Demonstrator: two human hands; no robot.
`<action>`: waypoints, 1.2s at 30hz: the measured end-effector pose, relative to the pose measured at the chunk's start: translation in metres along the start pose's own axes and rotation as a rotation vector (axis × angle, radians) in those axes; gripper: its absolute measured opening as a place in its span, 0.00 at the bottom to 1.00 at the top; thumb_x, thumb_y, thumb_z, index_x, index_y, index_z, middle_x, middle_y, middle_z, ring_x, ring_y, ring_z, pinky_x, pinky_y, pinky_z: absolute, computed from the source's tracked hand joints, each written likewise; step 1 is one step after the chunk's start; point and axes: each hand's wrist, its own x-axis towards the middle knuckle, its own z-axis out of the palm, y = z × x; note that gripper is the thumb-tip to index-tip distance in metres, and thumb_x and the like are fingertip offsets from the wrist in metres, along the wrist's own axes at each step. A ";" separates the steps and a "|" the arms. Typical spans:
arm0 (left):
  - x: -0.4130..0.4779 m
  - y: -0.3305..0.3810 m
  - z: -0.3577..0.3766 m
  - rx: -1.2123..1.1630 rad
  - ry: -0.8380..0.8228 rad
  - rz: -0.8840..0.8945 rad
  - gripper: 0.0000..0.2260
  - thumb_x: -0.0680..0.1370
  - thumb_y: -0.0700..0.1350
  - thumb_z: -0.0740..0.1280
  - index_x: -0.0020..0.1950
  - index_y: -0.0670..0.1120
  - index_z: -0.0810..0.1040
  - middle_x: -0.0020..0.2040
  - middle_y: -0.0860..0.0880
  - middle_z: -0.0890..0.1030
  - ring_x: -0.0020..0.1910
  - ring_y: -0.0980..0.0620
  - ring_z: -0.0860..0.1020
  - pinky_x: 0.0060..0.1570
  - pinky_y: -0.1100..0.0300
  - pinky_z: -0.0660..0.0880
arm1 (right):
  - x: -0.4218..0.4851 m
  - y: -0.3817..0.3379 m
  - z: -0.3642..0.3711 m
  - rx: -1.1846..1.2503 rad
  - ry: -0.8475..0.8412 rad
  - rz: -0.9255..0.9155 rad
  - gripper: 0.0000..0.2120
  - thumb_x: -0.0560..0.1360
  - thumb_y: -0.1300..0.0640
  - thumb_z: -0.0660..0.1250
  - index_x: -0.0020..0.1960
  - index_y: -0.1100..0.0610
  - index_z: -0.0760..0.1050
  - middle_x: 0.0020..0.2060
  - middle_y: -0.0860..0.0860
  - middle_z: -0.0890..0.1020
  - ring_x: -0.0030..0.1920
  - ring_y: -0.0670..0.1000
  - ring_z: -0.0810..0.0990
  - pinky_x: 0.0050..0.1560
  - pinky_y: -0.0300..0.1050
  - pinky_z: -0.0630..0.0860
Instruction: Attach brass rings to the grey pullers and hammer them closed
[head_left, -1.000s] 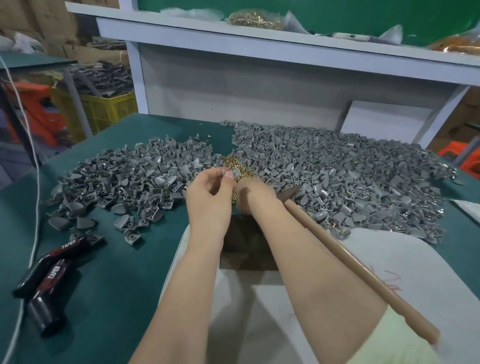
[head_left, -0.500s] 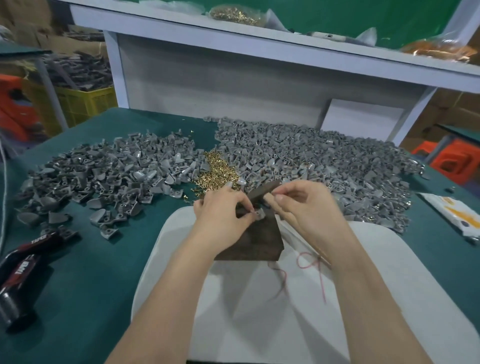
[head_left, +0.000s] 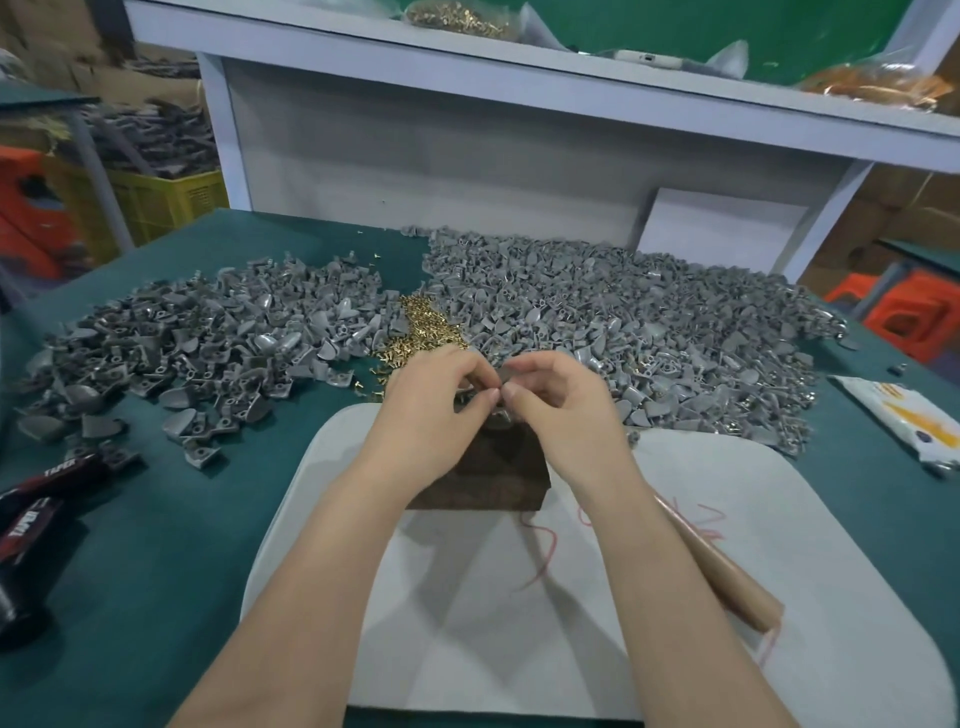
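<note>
The left hand (head_left: 434, 402) and right hand (head_left: 558, 402) are meeting fingertip to fingertip over the dark wooden block (head_left: 493, 470), pinching a small grey puller (head_left: 500, 412) whose facing I cannot tell. Beyond them, brass rings (head_left: 423, 332) are lying between two puller heaps (head_left: 623, 322), and farther back a yellow crate (head_left: 166, 205) is holding grey parts.

My worktop (head_left: 156, 597) is matt green cloth, with a smooth pale board (head_left: 519, 623) at its near edge. The block (head_left: 493, 473) looks like dark rough wood. The pullers (head_left: 649, 322) are dull grey; the rings (head_left: 421, 332) are shiny brass. My hammer handle (head_left: 722, 571) is smooth wood.
</note>
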 end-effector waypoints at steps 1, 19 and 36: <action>0.000 0.000 0.000 -0.014 0.020 0.011 0.02 0.76 0.42 0.68 0.45 0.48 0.79 0.46 0.52 0.78 0.51 0.51 0.74 0.57 0.48 0.70 | 0.000 0.000 -0.001 0.053 0.001 0.033 0.10 0.74 0.66 0.68 0.47 0.51 0.76 0.38 0.51 0.82 0.40 0.47 0.80 0.44 0.41 0.75; -0.001 -0.005 -0.006 0.012 -0.043 -0.061 0.04 0.74 0.48 0.70 0.47 0.53 0.79 0.51 0.53 0.77 0.55 0.52 0.74 0.59 0.55 0.69 | 0.002 0.004 -0.008 -0.286 0.059 -0.024 0.09 0.73 0.61 0.70 0.37 0.50 0.77 0.36 0.49 0.82 0.37 0.48 0.78 0.43 0.45 0.75; -0.001 -0.006 -0.001 0.165 -0.170 -0.073 0.05 0.76 0.48 0.68 0.41 0.53 0.75 0.45 0.53 0.74 0.54 0.48 0.74 0.59 0.48 0.70 | -0.004 0.008 0.000 -0.514 -0.026 -0.099 0.08 0.74 0.60 0.68 0.39 0.50 0.75 0.39 0.44 0.73 0.37 0.37 0.71 0.40 0.24 0.64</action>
